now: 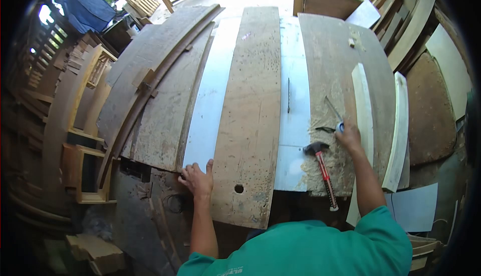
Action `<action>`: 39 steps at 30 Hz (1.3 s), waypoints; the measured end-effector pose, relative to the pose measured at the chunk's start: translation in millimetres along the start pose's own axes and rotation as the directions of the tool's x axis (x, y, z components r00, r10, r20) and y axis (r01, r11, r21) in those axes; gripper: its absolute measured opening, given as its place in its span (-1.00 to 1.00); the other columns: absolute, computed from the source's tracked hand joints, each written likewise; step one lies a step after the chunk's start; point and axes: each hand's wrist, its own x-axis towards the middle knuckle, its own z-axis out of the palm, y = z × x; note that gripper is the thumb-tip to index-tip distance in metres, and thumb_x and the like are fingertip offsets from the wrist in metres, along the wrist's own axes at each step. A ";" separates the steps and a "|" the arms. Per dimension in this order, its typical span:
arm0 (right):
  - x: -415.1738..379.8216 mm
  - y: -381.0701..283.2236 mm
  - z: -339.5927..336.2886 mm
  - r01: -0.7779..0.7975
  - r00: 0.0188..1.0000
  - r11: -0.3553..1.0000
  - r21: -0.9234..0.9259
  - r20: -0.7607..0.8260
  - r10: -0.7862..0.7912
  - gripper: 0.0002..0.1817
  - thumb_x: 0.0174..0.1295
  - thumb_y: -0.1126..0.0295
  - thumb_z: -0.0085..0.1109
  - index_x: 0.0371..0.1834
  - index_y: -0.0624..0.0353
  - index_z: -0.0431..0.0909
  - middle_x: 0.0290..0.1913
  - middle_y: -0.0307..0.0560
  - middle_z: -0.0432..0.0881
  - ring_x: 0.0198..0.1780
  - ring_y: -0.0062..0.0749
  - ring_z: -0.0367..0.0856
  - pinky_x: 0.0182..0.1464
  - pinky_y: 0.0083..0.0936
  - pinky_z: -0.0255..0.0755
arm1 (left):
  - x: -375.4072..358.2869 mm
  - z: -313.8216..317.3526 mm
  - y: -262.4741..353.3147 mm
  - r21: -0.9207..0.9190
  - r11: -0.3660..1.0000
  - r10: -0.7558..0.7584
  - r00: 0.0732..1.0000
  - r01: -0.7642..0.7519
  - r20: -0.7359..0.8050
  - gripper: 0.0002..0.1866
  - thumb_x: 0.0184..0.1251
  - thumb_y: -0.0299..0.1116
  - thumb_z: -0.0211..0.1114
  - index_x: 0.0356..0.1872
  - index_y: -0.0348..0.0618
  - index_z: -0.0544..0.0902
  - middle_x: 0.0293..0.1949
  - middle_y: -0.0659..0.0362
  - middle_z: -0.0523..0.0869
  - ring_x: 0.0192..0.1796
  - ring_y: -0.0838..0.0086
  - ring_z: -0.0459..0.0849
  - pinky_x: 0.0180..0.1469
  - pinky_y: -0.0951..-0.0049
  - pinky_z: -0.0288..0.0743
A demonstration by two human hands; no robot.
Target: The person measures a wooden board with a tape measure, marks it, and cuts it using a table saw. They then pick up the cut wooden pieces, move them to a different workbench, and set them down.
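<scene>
My left hand (198, 180) rests at the near end of a white strip (205, 120), its fingers spread and its thumb beside a long brown plank (253, 90). The plank is dotted with small holes and has one larger hole near its close end. My right hand (349, 136) is closed around a tool with a thin grey blade and a blue handle (340, 126), over the board (330, 50) on the right. Its exact kind is not clear. Just left of that hand lies a claw hammer (323, 171) with a red and black handle, among sawdust.
A thin dark rod (288, 95) lies on another white strip (294, 146). Two pale curved wood pieces (364, 105) are at the right. A long curved rail (160, 75) crosses the left boards. Wooden frames (90, 171) stand left, and stacked timber (408, 15) leans at the right.
</scene>
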 end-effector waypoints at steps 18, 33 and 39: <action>-145.5 -49.8 -17.4 -0.160 0.935 0.848 0.506 0.353 -0.035 -0.70 0.26 0.32 0.25 -0.13 0.18 0.34 -0.37 -0.02 0.59 -0.46 -0.24 0.60 -0.40 -0.30 0.49 | 87.8 94.9 179.7 -0.117 0.742 0.645 0.751 -0.660 -0.144 -0.28 0.44 0.17 -0.05 0.49 -0.02 0.27 0.56 0.09 0.13 0.61 0.11 -0.04 0.57 -0.08 -0.32; 206.4 -174.3 -50.0 0.257 0.965 0.679 0.688 -0.221 -0.142 -0.63 0.52 0.10 -0.04 0.16 0.15 0.40 -0.41 0.05 0.62 -0.37 -0.23 0.65 -0.31 -0.23 0.48 | 81.0 79.3 188.7 -0.114 0.758 0.634 0.767 -0.642 -0.098 -0.30 0.35 0.07 0.04 0.47 0.02 0.30 0.57 0.10 0.11 0.61 0.14 -0.06 0.59 -0.05 -0.34; 273.7 -222.7 -78.7 0.385 0.912 0.637 0.668 -0.382 -0.150 -0.62 0.53 0.07 -0.10 0.11 0.13 0.43 -0.40 0.12 0.65 -0.37 -0.09 0.70 -0.33 -0.17 0.48 | 81.7 70.9 192.3 -0.123 0.758 0.632 0.768 -0.640 -0.103 -0.32 0.35 0.03 0.05 0.46 0.00 0.33 0.54 0.08 0.19 0.59 0.11 0.01 0.59 -0.03 -0.31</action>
